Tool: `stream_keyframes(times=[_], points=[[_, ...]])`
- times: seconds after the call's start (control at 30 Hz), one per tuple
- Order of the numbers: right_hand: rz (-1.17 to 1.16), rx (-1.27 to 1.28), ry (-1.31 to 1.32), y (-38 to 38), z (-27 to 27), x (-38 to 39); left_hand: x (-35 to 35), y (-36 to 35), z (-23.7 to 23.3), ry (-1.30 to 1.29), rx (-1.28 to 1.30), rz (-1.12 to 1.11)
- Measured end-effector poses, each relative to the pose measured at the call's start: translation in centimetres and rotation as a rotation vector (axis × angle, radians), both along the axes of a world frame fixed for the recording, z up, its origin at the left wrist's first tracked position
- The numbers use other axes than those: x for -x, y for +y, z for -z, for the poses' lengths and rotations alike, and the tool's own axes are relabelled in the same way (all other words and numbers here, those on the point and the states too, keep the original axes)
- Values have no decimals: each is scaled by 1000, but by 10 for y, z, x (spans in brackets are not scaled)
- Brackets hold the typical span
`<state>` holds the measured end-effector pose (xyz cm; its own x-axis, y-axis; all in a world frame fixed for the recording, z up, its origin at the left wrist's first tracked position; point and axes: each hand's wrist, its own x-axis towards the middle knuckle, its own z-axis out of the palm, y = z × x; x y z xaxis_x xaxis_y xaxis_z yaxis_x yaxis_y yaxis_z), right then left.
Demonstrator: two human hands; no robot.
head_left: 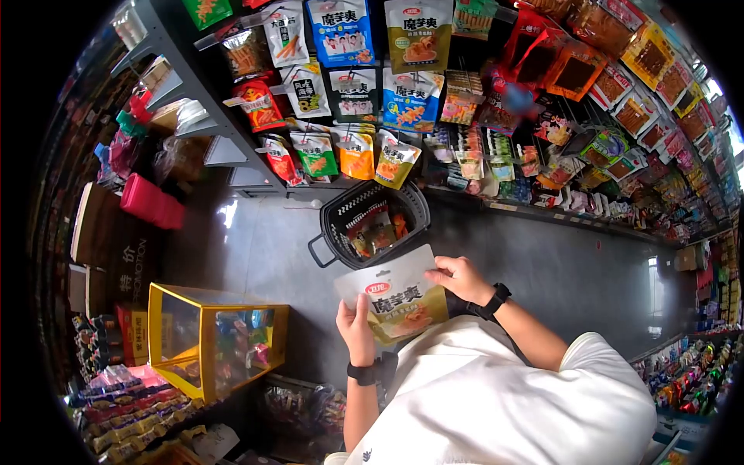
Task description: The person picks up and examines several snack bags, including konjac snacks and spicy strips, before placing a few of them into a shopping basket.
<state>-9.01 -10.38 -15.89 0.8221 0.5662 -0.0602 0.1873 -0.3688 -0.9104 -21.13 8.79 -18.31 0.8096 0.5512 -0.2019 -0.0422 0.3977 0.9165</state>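
Both my hands hold a white and gold snack bag [399, 314] in front of my body, its printed face turned up to me. My left hand [357, 328] grips the bag's left edge with the thumb on the front. At the upper right corner, my right hand [463, 279] pinches the bag between thumb and fingers. Just beyond the bag, a black shopping basket [325, 219] stands on the floor with several packaged snacks [378, 231] inside. Its handle sticks out to the left.
Snack bags [339, 35] hang in rows on the rack ahead, continuing along the right side. A yellow-framed clear display box [203, 341] stands at left, near a pink box [151, 201]. Grey floor [542, 260] runs between the shelves. More packaged goods [694, 372] sit at lower right.
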Motion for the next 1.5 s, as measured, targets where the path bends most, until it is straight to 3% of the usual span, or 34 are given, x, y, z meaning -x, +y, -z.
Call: stream_keyframes(times=[0.17, 0.27, 0.37, 0.5, 0.6, 0.73, 0.87, 1.0, 1.13, 1.27, 1.4, 1.5], points=[[43, 20, -52, 6, 25, -55, -58, 7, 11, 29, 2, -14], [79, -102, 39, 18, 46, -97, -99, 18, 12, 52, -21, 16], [41, -42, 85, 29, 43, -137, -141, 26, -2, 57, -46, -6], [16, -192, 86, 48, 60, -179, -184, 43, 14, 80, -63, -30], [8, -18, 253, 53, 54, -195, -195, 56, 30, 179, -79, -9], [-26, 2, 432, 64, 85, -202, -197, 71, 48, 344, 37, 45], [-73, 91, 248, 71, 118, -202, -196, 82, 67, 414, 41, 119], [-36, 122, 479, 79, 113, -200, -199, 95, 75, 391, 127, 162], [9, -5, 450, 99, 114, -215, -213, 130, 76, 301, 311, 209], [146, -309, 730, 137, 99, -220, -237, 179, 59, 305, 292, 306], [239, -357, 863, 176, 76, -217, -246, 215, 31, 296, 340, 313], [269, -354, 774, 201, 85, -214, -248, 234, 28, 305, 333, 335]])
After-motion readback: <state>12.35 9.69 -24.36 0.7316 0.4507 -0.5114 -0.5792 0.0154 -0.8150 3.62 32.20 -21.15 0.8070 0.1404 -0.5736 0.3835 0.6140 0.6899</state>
